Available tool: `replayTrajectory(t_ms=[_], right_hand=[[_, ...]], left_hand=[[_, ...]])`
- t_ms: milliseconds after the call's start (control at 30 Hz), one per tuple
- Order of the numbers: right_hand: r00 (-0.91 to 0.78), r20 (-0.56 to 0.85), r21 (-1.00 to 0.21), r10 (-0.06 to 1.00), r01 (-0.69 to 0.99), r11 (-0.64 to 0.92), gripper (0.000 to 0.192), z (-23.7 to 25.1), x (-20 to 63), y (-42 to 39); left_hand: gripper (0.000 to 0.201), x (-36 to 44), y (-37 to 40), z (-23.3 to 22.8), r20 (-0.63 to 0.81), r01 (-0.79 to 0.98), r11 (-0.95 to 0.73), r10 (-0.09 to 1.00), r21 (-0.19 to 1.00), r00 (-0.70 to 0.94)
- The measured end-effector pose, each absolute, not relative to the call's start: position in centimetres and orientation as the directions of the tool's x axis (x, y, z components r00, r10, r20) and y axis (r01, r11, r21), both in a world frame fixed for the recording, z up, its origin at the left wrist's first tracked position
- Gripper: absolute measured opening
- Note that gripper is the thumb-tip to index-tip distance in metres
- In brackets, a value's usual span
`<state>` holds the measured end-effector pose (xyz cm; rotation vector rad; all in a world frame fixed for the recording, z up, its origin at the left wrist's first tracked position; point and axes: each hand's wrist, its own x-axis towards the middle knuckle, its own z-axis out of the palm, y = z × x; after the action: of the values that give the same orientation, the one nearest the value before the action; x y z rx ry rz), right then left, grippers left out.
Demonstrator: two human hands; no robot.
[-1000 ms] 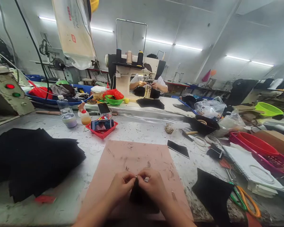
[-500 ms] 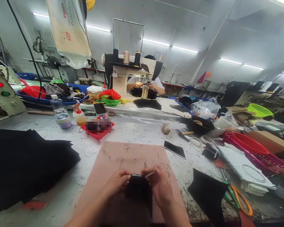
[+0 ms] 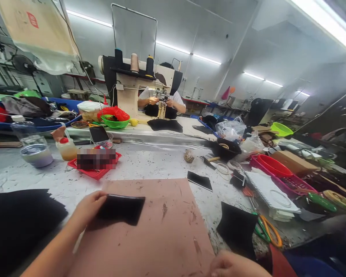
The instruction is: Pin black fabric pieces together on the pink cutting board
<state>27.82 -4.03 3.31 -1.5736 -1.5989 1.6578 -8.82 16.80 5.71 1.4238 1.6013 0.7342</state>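
Note:
My left hand [image 3: 90, 209] pinches the upper left corner of a black piece of material [image 3: 122, 209], which has a thin pale line along its top edge. The piece rests over the pinkish-brown board [image 3: 158, 242]. Beside my left wrist a thin whitish strip [image 3: 79, 242] shows, partly covered by the forearm. At the bottom edge, near the board's right corner, my right hand [image 3: 233, 265] has its fingers curled together; what they hold, if anything, is hidden. A curved black piece [image 3: 238, 227] and scissors with orange and green handles [image 3: 266, 231] lie just beyond my right hand.
A stack of black pieces [image 3: 20, 227] lies at left. Behind are a red basket [image 3: 96, 173], a bottle of yellowish liquid [image 3: 66, 148] and a clear bottle [image 3: 36, 154]. A hammer [image 3: 210, 161] and notebook [image 3: 269, 192] lie right. Across, a person [image 3: 161, 100] works at a sewing machine [image 3: 127, 92].
My right hand has left the black piece and moved down to the right. My left hand has shifted left with the piece, which now lies flatter. The view has turned right.

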Motion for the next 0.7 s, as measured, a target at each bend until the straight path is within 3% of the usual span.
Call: replayTrajectory(t_ms=[100, 133, 200, 333, 433, 533, 633, 700], right_hand=[[-0.078, -0.344, -0.811, 0.936, 0.527, -0.254, 0.027, 4.4, 28.6, 1.4], [0.055, -0.21, -0.771, 0.976, 0.605, -0.2, 0.027, 4.4, 28.8, 3.7], [0.228, 0.122, -0.529, 0.966, 0.839, -0.131, 0.027, 4.0, 29.4, 8.3], [0.26, 0.273, -0.372, 0.926, 0.916, -0.147, 0.023, 2.5, 30.4, 14.3], [0.275, 0.335, -0.321, 0.901, 0.932, -0.165, 0.021, 2.0, 31.0, 15.4], [0.236, 0.512, -0.261, 0.826, 0.959, -0.112, 0.02, 2.3, 30.0, 14.2], [-0.072, 0.777, -0.055, 0.625, 0.982, 0.182, 0.015, 2.4, 26.5, 10.9], [-0.266, 0.794, 0.04, 0.547, 0.92, 0.39, 0.016, 2.1, 23.2, 8.3]], left_hand=[[0.016, -10.6, 18.4, 6.4, -0.187, 0.715, 0.188, 0.979, 0.674, -0.081], [0.017, -10.9, 18.5, 6.5, -0.177, 0.756, 0.181, 0.98, 0.629, -0.088], [0.021, -11.1, 18.1, 6.6, -0.139, 0.821, 0.176, 0.983, 0.543, -0.118], [0.045, -11.1, 15.5, 6.5, 0.069, 0.89, 0.141, 0.98, 0.433, -0.188], [0.043, -10.0, 12.9, 6.5, 0.142, 0.848, 0.072, 0.975, 0.524, -0.17], [0.032, -6.9, 10.7, 6.1, 0.053, 0.65, -0.007, 0.997, 0.76, -0.05], [0.028, -2.4, 9.3, 5.0, -0.187, 0.304, 0.131, 0.969, 0.944, 0.162], [0.034, 0.6, 8.6, 3.9, -0.368, 0.171, 0.329, 0.877, 0.929, 0.308]])
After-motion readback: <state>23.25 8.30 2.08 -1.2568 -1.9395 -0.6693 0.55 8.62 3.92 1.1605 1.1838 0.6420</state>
